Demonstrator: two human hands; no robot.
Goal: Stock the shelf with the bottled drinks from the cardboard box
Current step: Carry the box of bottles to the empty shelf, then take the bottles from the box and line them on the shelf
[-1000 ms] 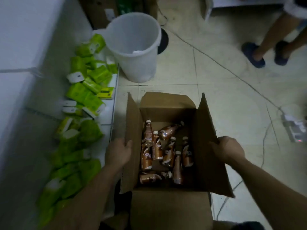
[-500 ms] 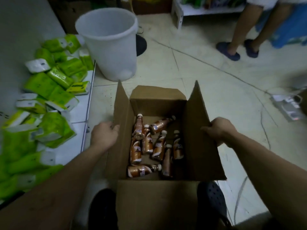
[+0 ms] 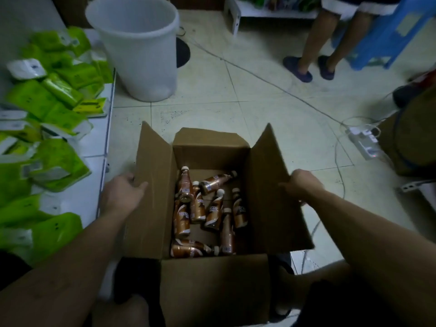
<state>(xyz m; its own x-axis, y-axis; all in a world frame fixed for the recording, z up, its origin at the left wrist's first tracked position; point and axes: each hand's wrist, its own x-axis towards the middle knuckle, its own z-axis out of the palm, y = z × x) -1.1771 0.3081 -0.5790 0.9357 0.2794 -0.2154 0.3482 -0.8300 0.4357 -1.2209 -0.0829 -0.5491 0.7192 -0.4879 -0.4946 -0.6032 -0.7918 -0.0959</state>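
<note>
An open cardboard box [image 3: 212, 286] stands on the tiled floor in front of me, all flaps up. Several brown bottled drinks [image 3: 205, 208] with white caps lie jumbled on its bottom. My left hand [image 3: 121, 194] grips the outer edge of the left flap, thumb on the inside. On the other side my right hand [image 3: 300, 184] grips the upper edge of the right flap. A low white shelf [image 3: 94, 142] runs along the left, loaded with green and white packets [image 3: 54, 105].
A large white bucket [image 3: 139, 46] stands on the floor beyond the box. A person's legs [image 3: 313, 43] stand at the back right beside a blue stool [image 3: 387, 36]. A power strip [image 3: 363, 142] with cables lies on the floor at the right.
The view has swung: the box sits lower and nearer in the picture, and the bucket and shelf have shifted left. Both hands stay on the flaps.
</note>
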